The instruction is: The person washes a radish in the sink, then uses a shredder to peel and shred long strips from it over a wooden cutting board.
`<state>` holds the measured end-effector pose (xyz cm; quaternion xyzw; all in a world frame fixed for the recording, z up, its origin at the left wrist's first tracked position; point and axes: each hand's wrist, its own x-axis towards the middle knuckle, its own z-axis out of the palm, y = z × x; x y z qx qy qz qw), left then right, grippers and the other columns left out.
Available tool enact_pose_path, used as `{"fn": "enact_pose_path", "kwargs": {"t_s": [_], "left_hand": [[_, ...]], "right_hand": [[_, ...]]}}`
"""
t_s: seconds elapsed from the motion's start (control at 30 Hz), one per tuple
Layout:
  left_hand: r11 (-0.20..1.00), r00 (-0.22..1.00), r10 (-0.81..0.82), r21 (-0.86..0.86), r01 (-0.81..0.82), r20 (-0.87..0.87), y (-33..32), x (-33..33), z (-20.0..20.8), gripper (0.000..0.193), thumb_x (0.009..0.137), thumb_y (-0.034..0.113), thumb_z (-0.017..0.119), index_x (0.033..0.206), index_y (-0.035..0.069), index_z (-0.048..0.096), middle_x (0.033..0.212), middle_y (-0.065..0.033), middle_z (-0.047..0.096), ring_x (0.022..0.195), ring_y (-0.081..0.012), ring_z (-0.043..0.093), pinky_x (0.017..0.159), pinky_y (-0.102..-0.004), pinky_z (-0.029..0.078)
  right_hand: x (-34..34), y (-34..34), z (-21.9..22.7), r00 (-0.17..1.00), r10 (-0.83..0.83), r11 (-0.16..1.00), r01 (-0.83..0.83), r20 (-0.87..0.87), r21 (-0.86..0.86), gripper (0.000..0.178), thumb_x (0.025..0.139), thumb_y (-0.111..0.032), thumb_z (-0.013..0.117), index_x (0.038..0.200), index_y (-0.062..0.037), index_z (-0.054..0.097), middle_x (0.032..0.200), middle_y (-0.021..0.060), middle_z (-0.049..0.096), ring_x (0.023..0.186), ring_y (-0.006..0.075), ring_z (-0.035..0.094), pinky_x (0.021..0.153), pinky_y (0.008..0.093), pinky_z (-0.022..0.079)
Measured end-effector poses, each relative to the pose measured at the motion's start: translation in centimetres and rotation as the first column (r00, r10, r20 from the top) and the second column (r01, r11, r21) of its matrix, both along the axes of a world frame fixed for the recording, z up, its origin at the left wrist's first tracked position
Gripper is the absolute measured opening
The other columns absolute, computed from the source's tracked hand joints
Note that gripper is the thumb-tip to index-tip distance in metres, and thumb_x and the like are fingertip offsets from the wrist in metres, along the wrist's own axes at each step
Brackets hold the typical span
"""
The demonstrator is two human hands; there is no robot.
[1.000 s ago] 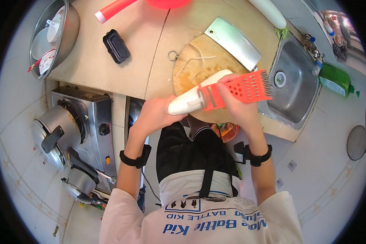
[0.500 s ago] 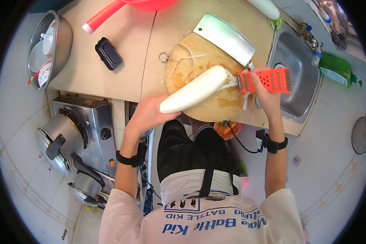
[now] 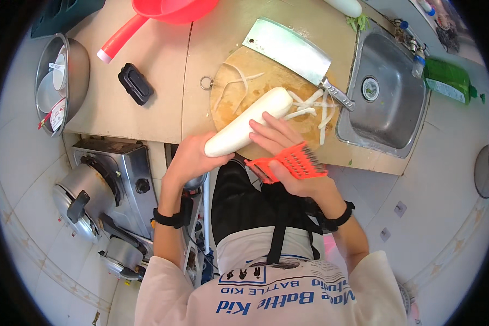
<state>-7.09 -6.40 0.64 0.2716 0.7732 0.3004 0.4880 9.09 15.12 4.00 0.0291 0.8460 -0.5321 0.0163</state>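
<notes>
My left hand (image 3: 191,158) is wrapped round the near end of a peeled white radish (image 3: 249,122), which slants up over the round wooden cutting board (image 3: 239,100). In my right hand (image 3: 274,136) a red-orange grater (image 3: 298,162) is pinched, thumb across it, held off the board's near edge. The outstretched fingers of that hand rest against the radish's side. Pale radish strips (image 3: 312,106) lie in a loose pile by the radish's far end, with a few thin strips further left. A cleaver (image 3: 288,50) lies across the board's far side, handle pointing to the sink.
On the right is a steel sink (image 3: 386,92) with a green bottle (image 3: 448,79) beside it. Another white radish (image 3: 345,6) lies at the back. Left are a black case (image 3: 136,83), a red pan (image 3: 174,10), a metal basin (image 3: 80,76) and a stove (image 3: 130,185) with pots.
My right hand has brought the grater from the radish's far end toward me and left, fingers now on the radish. The strips and cleaver handle have come into full sight.
</notes>
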Motion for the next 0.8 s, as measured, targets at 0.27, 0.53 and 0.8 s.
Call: {"fn": "enact_pose_path", "kwargs": {"t_s": [0.27, 0.53, 0.8], "left_hand": [[0.999, 0.999, -0.025, -0.030, 0.023, -0.040, -0.2, 0.2, 0.0, 0.037, 0.074, 0.024, 0.083, 0.100, 0.000, 0.071, 0.087, -0.0141, 0.073, 0.078, -0.0224, 0.071, 0.074, -0.0326, 0.053], [1.000, 1.000, -0.003, 0.012, 0.002, 0.009, 0.0, 0.1, 0.3, 0.038, 0.076, 0.029, 0.082, 0.101, 0.002, 0.071, 0.089, -0.0148, 0.073, 0.081, -0.0256, 0.070, 0.076, -0.0345, 0.053], [0.999, 0.988, 0.042, 0.010, -0.043, 0.149, 0.0, 0.2, 0.5, 0.039, 0.077, 0.031, 0.080, 0.104, 0.003, 0.071, 0.092, -0.0156, 0.073, 0.083, -0.0272, 0.071, 0.077, -0.0341, 0.053]], "right_hand": [[0.1, 2.4, -1.6, 0.998, -0.055, 0.985, 0.060, -0.030, 0.163, 0.043, 0.097, -0.023, 0.047, 0.134, -0.0036, 0.055, 0.148, 0.0132, 0.048, 0.141, 0.0347, 0.039, 0.116, 0.0503, 0.027], [2.0, 2.7, -2.5, 0.870, -0.378, 0.705, 0.492, 0.316, -0.511, 0.046, 0.106, -0.028, 0.034, 0.136, -0.0012, 0.055, 0.147, 0.0163, 0.048, 0.139, 0.0280, 0.041, 0.115, 0.0398, 0.030], [3.6, 1.3, -1.1, 0.841, -0.430, 0.774, 0.530, 0.329, -0.345, 0.047, 0.107, -0.032, 0.032, 0.126, 0.0025, 0.058, 0.136, 0.0139, 0.055, 0.131, 0.0255, 0.048, 0.113, 0.0394, 0.033]]}}
